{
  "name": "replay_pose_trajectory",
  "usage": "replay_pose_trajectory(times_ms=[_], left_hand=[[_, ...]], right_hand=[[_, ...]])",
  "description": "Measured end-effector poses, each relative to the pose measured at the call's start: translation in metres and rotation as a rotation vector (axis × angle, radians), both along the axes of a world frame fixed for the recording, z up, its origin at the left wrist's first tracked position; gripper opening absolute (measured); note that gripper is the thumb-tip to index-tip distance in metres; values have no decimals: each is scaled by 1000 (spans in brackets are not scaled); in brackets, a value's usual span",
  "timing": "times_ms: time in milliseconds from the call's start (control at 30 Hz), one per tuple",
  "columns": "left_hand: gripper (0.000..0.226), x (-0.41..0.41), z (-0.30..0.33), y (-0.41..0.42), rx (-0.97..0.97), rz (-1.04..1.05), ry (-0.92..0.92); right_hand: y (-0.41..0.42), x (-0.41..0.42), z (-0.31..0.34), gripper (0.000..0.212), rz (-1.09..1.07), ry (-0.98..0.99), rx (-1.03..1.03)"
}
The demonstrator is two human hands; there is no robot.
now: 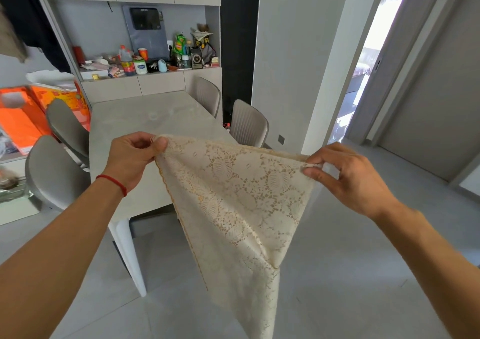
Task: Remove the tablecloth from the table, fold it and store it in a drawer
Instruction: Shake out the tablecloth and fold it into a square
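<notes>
Cream lace is hanging in the air between my two hands — the tablecloth (239,203), already off the table (145,120), whose pale stone top is lying bare beyond it. I am pinching one upper corner with my left hand (132,157), thumb pressing against curled fingers, and the other upper corner with my right hand (348,177), thumb and forefinger closing on the hem while the remaining fingers are fanning loosely. The cloth is drooping from that top edge into a narrowing point below, near the floor. I am judging it light, soft and limp, with open holes that could snag a fingernail — so the corners and hem are the sensible places to grip, bringing them together for the next fold.
</notes>
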State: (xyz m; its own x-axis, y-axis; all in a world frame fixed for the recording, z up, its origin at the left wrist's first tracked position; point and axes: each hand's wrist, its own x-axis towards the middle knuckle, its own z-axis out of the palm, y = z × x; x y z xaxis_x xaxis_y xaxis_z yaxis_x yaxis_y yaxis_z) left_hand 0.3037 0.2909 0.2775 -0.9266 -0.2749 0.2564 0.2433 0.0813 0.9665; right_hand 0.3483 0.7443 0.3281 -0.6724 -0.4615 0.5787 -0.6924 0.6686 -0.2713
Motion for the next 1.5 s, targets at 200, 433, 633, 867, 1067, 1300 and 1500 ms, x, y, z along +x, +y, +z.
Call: replay_pose_trajectory(times_ms=[200, 433, 633, 867, 1067, 1300, 1500], left_hand=[[24, 0, 14, 4, -281, -77, 17], [19, -10, 7, 14, -401, -70, -32], [22, -8, -4, 11, -273, -1, -43], [23, -2, -2, 14, -298, 16, -23], [25, -2, 1, 8, -255, -37, -39], [17, -3, 8, 12, -228, -92, 22], [12, -6, 13, 15, -255, -149, -22]], right_hand=[[3, -11, 10, 33, -40, -25, 18], [-5, -28, 0, 10, -105, 13, 42], [-1, -30, -6, 12, -123, -25, 82], [-2, -35, -13, 8, -175, -32, 41], [-1, -41, -17, 19, -297, -253, -123], [9, -40, -18, 14, -338, -226, -251], [11, -34, -16, 32, -307, -264, -438]])
